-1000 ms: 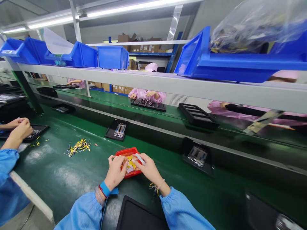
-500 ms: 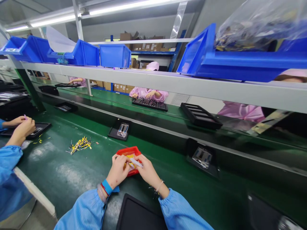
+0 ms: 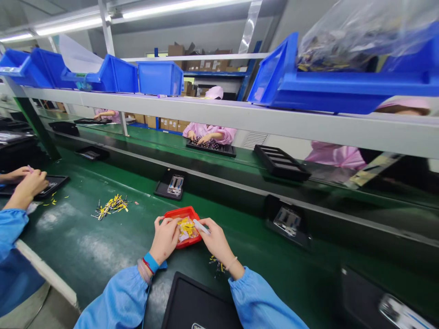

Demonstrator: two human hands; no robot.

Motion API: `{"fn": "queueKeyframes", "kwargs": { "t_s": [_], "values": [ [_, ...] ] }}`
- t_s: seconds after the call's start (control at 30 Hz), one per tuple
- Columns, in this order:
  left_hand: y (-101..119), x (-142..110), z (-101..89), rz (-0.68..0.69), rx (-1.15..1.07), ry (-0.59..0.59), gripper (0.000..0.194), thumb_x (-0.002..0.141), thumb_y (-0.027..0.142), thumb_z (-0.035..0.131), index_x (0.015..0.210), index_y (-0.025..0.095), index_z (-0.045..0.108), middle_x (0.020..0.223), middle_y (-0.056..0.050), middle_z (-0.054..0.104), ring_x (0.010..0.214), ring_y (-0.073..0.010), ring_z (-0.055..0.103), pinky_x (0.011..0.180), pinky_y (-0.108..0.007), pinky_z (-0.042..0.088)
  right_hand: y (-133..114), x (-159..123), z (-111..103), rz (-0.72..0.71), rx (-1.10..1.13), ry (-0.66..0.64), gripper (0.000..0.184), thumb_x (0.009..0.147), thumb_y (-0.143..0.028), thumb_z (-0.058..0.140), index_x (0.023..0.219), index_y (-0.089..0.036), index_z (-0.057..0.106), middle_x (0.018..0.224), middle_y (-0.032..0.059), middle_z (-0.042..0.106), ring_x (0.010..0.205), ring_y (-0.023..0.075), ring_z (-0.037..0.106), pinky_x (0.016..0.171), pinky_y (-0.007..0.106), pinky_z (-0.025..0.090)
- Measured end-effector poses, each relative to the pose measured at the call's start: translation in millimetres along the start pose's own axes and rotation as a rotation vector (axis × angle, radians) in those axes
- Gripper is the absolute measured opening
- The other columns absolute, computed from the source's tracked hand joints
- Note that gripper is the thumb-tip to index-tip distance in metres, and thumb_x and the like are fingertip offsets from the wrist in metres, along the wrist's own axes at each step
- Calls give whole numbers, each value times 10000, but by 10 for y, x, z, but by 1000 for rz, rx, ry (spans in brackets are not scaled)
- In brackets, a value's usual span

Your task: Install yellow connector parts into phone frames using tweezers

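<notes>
My left hand point(image 3: 166, 238) is at the left side of a small red bin point(image 3: 181, 211), its fingers bent together over the bin's inside. What those fingertips pinch, if anything, is too small to make out. In my right hand point(image 3: 216, 238) is a short whitish pen-like tool point(image 3: 201, 227), its tip over the bin's right side. Yellow pieces and clear plastic wrapping point(image 3: 187, 228) lie inside the bin. Below my hands a black tray point(image 3: 199, 301) rests on the green bench, the edge of a metallic part showing at its bottom.
A pile of yellow and black strips point(image 3: 111, 206) lies left of the bin; a smaller pile point(image 3: 216, 264) sits by my right wrist. Black trays with phone-like frames point(image 3: 175, 186) stand along the line. A co-worker's hands point(image 3: 32, 185) work at far left. Blue bins point(image 3: 161, 77) line the shelf above.
My hands have moved apart over the red bin, uncovering more of the yellow pieces. The pen-like tool has shifted right with my right hand. The view has shifted slightly.
</notes>
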State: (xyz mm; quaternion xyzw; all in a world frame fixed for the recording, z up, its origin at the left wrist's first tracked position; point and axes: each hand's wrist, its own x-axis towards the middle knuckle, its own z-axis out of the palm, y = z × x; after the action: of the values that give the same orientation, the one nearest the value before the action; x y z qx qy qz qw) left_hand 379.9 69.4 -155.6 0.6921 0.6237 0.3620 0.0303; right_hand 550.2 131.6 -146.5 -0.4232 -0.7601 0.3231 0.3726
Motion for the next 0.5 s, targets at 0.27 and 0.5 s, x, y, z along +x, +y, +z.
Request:
{"fn": "queueKeyframes", "kwargs": {
  "t_s": [0.27,0.5],
  "values": [
    [-11,-27,15,35,-28,42,199,826,139,531,986,219,620,1052,-73,644,1031,-257,561,920,-478,306,-54,-80,-64,31,25,-1,130,733,-79,590,728,-200,636,770,34,651,730,226,626,662,308,475],
    [110,-81,37,186,-114,21,178,831,145,543,963,238,618,1033,-44,649,1005,-225,573,903,-434,313,-136,-178,-98,54,82,-14,162,726,-46,599,740,-199,650,782,27,646,736,210,617,637,283,452]
  ]
}}
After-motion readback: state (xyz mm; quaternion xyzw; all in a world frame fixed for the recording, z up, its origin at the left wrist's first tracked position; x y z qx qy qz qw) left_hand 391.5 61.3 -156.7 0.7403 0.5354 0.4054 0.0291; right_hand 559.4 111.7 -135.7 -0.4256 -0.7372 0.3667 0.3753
